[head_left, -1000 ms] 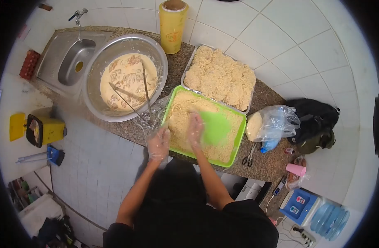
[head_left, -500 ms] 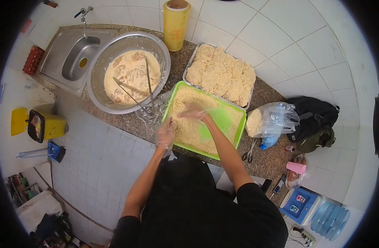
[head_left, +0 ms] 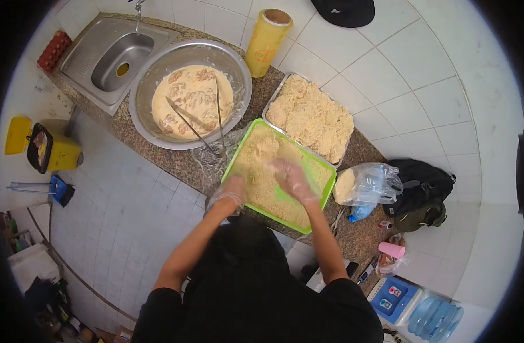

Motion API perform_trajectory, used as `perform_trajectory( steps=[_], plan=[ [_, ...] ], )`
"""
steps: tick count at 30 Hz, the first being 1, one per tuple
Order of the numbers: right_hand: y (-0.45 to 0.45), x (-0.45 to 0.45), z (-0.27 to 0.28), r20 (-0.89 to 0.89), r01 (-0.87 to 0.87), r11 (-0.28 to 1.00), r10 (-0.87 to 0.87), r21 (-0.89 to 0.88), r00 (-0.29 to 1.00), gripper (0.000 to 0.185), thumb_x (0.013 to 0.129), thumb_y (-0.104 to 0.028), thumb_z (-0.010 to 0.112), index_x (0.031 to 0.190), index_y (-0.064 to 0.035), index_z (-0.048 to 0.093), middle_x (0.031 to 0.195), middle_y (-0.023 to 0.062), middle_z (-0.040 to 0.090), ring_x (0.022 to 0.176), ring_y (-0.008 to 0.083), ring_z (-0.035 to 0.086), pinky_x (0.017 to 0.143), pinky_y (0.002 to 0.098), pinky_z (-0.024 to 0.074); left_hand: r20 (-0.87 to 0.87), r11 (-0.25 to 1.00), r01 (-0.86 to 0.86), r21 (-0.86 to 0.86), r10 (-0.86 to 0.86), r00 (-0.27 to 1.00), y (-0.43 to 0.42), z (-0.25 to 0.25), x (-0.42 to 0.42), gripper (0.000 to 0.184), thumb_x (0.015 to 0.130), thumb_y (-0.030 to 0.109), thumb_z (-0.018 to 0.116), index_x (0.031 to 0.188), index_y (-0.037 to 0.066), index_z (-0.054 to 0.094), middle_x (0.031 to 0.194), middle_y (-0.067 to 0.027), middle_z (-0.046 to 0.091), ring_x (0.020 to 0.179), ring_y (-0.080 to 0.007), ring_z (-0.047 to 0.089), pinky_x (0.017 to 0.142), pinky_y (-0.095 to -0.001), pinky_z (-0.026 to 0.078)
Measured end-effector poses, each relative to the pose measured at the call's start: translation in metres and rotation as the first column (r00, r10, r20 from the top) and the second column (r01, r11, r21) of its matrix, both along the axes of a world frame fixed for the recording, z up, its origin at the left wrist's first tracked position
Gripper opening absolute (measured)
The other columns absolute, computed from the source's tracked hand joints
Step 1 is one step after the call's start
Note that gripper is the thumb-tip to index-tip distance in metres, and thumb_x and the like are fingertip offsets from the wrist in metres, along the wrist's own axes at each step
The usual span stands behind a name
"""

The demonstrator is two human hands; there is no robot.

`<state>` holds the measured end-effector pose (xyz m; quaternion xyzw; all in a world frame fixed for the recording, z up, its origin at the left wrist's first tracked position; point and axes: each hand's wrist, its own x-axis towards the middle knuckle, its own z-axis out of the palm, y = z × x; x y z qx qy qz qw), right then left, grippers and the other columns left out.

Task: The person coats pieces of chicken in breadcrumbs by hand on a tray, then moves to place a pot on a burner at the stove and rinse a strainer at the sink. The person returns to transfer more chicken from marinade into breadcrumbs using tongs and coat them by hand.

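A green tray [head_left: 327,194] of pale breadcrumbs [head_left: 268,197] lies on the counter in front of me. My left hand [head_left: 233,191], in a clear plastic glove, is at the tray's left edge; motion smears its fingers. Over the middle of the crumbs is my right hand [head_left: 293,178], gloved too, its fingers stretched out and somewhat blurred, with nothing visible in it. A crumb-coated piece [head_left: 266,147] lies in the far left part of the tray. Behind stands a metal tray [head_left: 345,153] heaped with breaded pieces [head_left: 310,114].
Left of the tray, a large steel bowl [head_left: 145,94] holds meat pieces in creamy batter, with tongs [head_left: 185,119] leaning in it. Nearby are a roll of plastic film [head_left: 268,43], a sink [head_left: 122,63], a plastic bag [head_left: 376,182] and a pink cup [head_left: 392,250].
My right hand has moved right and nearer to me, away from the tray's left part. A coated piece now shows there. My left hand has shifted slightly, and the whole view has tilted.
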<state>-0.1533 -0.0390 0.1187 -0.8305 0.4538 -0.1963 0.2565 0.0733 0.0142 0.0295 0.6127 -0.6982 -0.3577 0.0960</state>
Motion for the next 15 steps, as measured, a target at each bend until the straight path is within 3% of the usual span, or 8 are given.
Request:
perform_trajectory(
  steps=[1, 3, 5, 7, 9, 11, 12, 15],
  plan=[
    [0.010, -0.006, -0.007, -0.036, 0.019, 0.999, -0.017, 0.048, 0.999, 0.059, 0.084, -0.019, 0.078, 0.137, -0.0006, 0.058, 0.130, 0.0223, 0.064, 0.122, 0.0375, 0.059, 0.105, 0.0476, 0.0465, -0.018, 0.998, -0.024, -0.064, 0.023, 1.000, 0.003, -0.027, -0.012, 0.029, 0.088, 0.020, 0.065, 0.110, 0.002, 0.067, 0.102, -0.0274, 0.069, 0.100, -0.0448, 0.066, 0.087, -0.0521, 0.053],
    [0.033, -0.004, -0.040, -0.198, 0.192, 0.980, -0.200, -0.059, 0.960, 0.064, 0.081, -0.021, 0.080, 0.136, 0.0025, 0.056, 0.128, 0.0267, 0.063, 0.124, 0.0388, 0.058, 0.106, 0.0475, 0.0459, -0.057, 0.980, -0.073, -0.186, 0.064, 0.996, 0.013, -0.072, -0.043, 0.028, 0.086, 0.018, 0.065, 0.108, 0.001, 0.067, 0.104, -0.0272, 0.069, 0.100, -0.0448, 0.067, 0.087, -0.0517, 0.054],
    [0.047, 0.002, -0.078, -0.257, 0.347, 0.936, -0.349, -0.056, 0.901, 0.070, 0.079, -0.024, 0.082, 0.137, 0.0055, 0.053, 0.128, 0.0297, 0.062, 0.125, 0.0382, 0.057, 0.106, 0.0463, 0.0456, -0.244, 0.996, -0.084, -0.044, 0.071, 0.967, 0.008, -0.025, -0.067, 0.029, 0.084, 0.014, 0.066, 0.110, 0.001, 0.067, 0.104, -0.0266, 0.069, 0.100, -0.0445, 0.067, 0.089, -0.0507, 0.054],
    [0.048, 0.011, -0.105, -0.235, 0.485, 0.871, -0.457, 0.077, 0.858, 0.079, 0.077, -0.027, 0.084, 0.139, 0.0084, 0.050, 0.129, 0.0312, 0.061, 0.126, 0.0358, 0.058, 0.106, 0.0439, 0.0455, -0.332, 0.996, -0.094, 0.007, 0.091, 0.939, 0.002, -0.008, -0.081, 0.034, 0.081, 0.012, 0.068, 0.113, 0.001, 0.066, 0.103, -0.0263, 0.069, 0.098, -0.0440, 0.068, 0.087, -0.0496, 0.054],
    [0.035, 0.007, -0.066, -0.144, 0.505, 0.657, -0.524, 0.560, 0.840, 0.079, 0.079, -0.026, 0.082, 0.141, 0.0089, 0.049, 0.130, 0.0294, 0.062, 0.123, 0.0342, 0.060, 0.104, 0.0422, 0.0468, -0.336, 0.992, -0.123, -0.022, 0.109, 0.936, 0.001, -0.018, -0.091, 0.043, 0.077, 0.012, 0.072, 0.118, 0.000, 0.064, 0.103, -0.0265, 0.069, 0.095, -0.0431, 0.069, 0.084, -0.0486, 0.055],
    [0.023, 0.012, -0.025, -0.020, 0.421, 0.534, -0.602, 0.733, 0.798, 0.077, 0.080, -0.024, 0.080, 0.141, 0.0093, 0.048, 0.129, 0.0280, 0.063, 0.119, 0.0320, 0.062, 0.101, 0.0401, 0.0481, -0.392, 0.977, -0.208, -0.046, 0.174, 0.904, -0.002, 0.017, -0.078, 0.044, 0.079, 0.010, 0.071, 0.121, 0.000, 0.063, 0.107, -0.0263, 0.069, 0.097, -0.0433, 0.069, 0.085, -0.0475, 0.055],
    [0.018, 0.016, -0.010, 0.071, 0.404, 0.582, -0.625, 0.706, 0.777, 0.075, 0.081, -0.022, 0.080, 0.141, 0.0096, 0.049, 0.128, 0.0276, 0.064, 0.117, 0.0305, 0.063, 0.099, 0.0389, 0.0488, -0.421, 0.967, -0.250, -0.055, 0.205, 0.883, -0.005, 0.034, -0.071, 0.045, 0.080, 0.009, 0.071, 0.123, 0.000, 0.063, 0.109, -0.0263, 0.069, 0.098, -0.0433, 0.069, 0.085, -0.0470, 0.055],
    [-0.004, 0.007, -0.037, 0.157, 0.415, 0.762, -0.549, 0.497, 0.821, 0.062, 0.084, -0.019, 0.075, 0.137, 0.0072, 0.053, 0.124, 0.0260, 0.067, 0.114, 0.0296, 0.065, 0.097, 0.0386, 0.0500, -0.382, 0.785, -0.209, -0.583, -0.038, 0.923, -0.021, 0.040, -0.046, 0.039, 0.088, 0.010, 0.062, 0.126, 0.000, 0.063, 0.113, -0.0242, 0.069, 0.096, -0.0417, 0.070, 0.085, -0.0491, 0.056]
  ],
)
